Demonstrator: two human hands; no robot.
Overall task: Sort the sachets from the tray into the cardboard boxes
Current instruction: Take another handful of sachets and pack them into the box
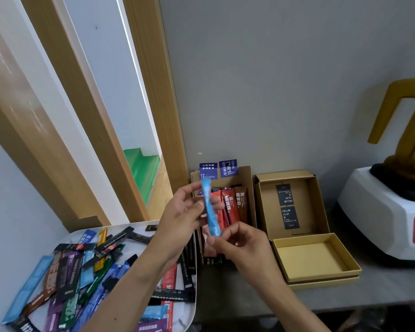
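Left hand (185, 212) grips the light-blue sachet (212, 221) mid-length; right hand (240, 245) pinches its lower end. Tray (139, 227) at eight o'clock.

Lt blue sachet (210, 209); tan boxes (295, 204); white tray (192, 291).

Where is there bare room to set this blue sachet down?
The shallow yellow box half, left of the blender base, is bare. The compartment behind it holds only two black cards. Crowded: the white tray, heaped with sachets, and the sachet-filled box that the blue sachet is held over.
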